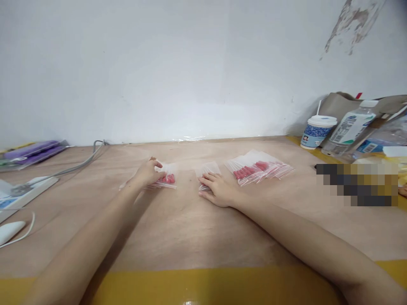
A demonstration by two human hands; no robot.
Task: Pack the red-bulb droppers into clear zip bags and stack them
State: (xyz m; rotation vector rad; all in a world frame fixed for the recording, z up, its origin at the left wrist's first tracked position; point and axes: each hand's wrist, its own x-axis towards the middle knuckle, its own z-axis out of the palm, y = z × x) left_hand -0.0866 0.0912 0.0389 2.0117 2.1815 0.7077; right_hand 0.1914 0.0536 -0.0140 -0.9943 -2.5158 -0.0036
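Note:
My left hand is at a small clear zip bag with red pieces inside, left of the table's middle. Its thumb touches the bag, and a gap shows between thumb and forefinger. Flat on another clear zip bag lies my right hand, fingers stretched out and covering most of what is in it. Just right of that hand, several overlapping zip bags with red, stick-like pieces are fanned out. What exactly the red pieces are, I cannot tell.
At the right stand a lidded paper cup with a straw, a plastic bottle and a beige bag. A blurred-out patch lies before them. On the left are purple packets, a power strip, a grey cable and a white object.

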